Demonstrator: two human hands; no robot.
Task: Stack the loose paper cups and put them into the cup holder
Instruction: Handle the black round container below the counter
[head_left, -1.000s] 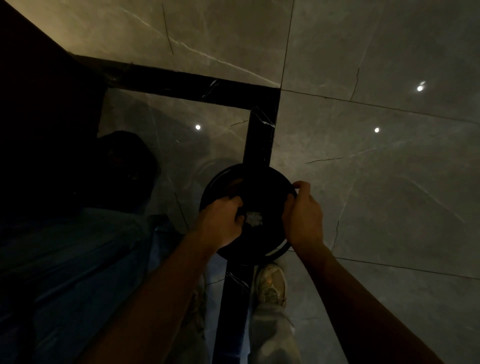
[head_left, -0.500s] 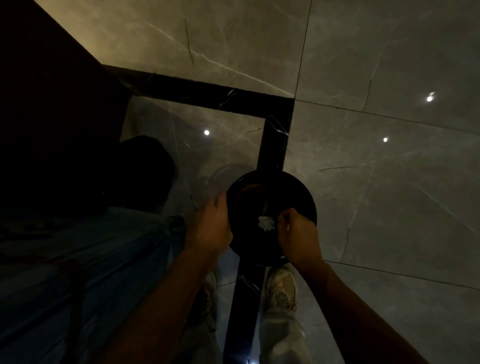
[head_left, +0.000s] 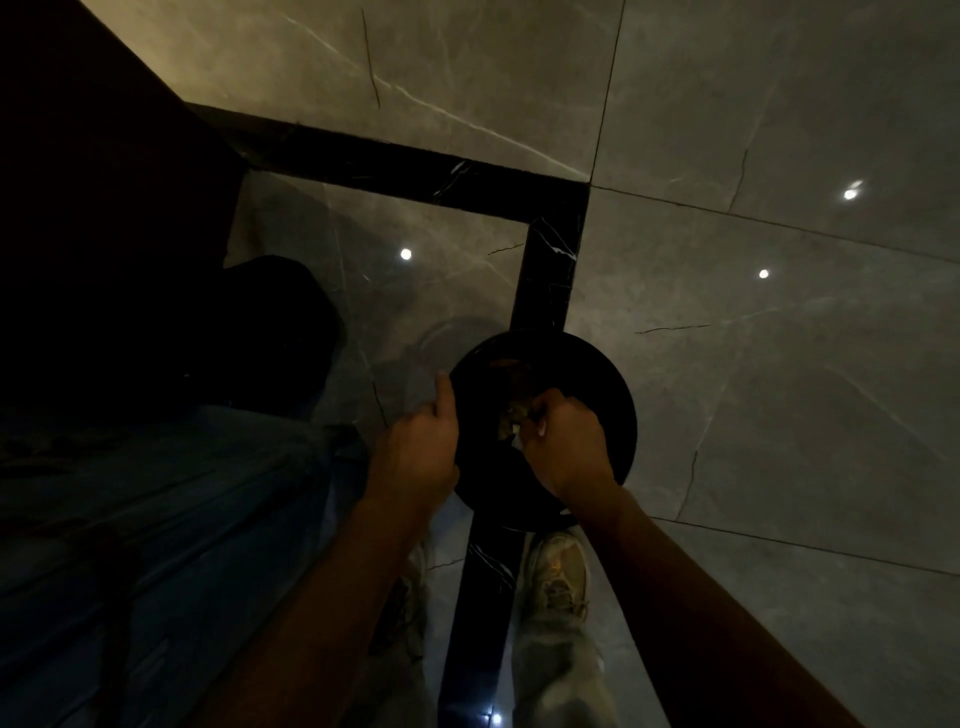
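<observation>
Dimly, at the far left we make out only a dark mass (head_left: 260, 338) and a fold of blue cloth (head_left: 156, 519) below it. Next comes the left hand (head_left: 415, 452), lying against the left side of the black round vessel (head_left: 618, 405). One finger runs straight along the rim and the other fingers are lost in shadow, so we cannot tell whether it grips or merely steadies. A second ago both hands clasped the vessel's near edge with a pale scrap between them; since then the left hand has slid out to the rim and the right hand (head_left: 569, 447) has gone in over the middle. Its fingers are curled tight and pinch the pale scrap (head_left: 511, 423), with something brownish just beyond it. We judge this to be fishing something out of the vessel rather than stacking: no paper cup and no cup holder is plainly recognisable, so the task looks barely begun. The vessel's mouth faces up toward us, its axis near upright, over the black marble strip (head_left: 550, 270); whether it is held or stands, we cannot tell. The scrap is too small and crumpled to show a long axis. Below the right hand sits a light shoe (head_left: 558, 571), and rightward the grey floor (head_left: 779, 364) carries spots of reflected light.
</observation>
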